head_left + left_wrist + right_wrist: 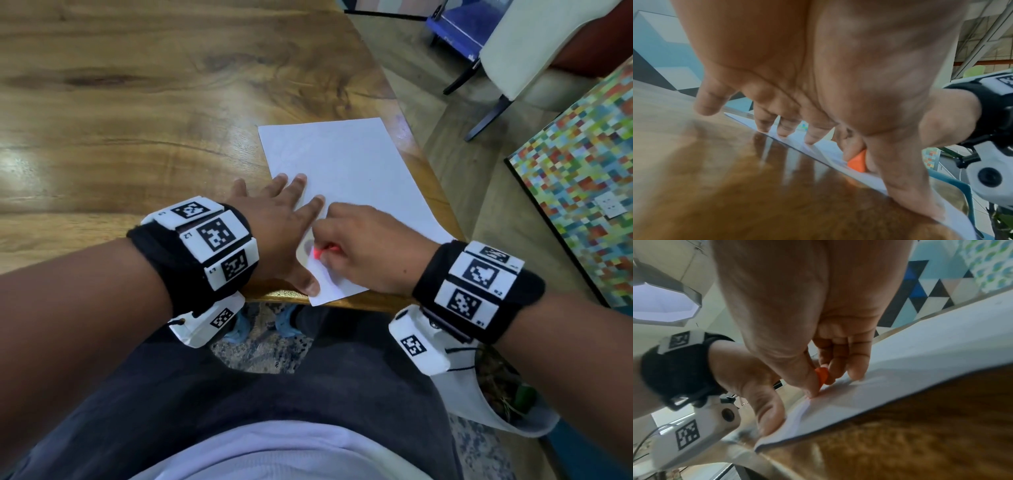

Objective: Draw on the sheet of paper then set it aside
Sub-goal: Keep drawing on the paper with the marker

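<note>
Only unreadable square code markers on wristbands (215, 236).

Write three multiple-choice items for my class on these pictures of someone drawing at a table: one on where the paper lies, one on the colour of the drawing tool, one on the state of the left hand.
1. Where does the sheet of paper lie?
A. At the near right corner of the wooden table
B. On the floor
C. On the person's lap

2. What colour is the crayon in the right hand?
A. Blue
B. Orange-red
C. Green

3. What is the left hand doing?
A. Lifting the sheet
B. Hanging off the table
C. Pressing flat on the sheet with spread fingers

Answers: 1 A, the sheet's near corner just overhangs the table edge by the person; 2 B, an orange-red stub shows in the grip in all three views; 3 C, fingertips and thumb rest on the paper's left side.
</note>
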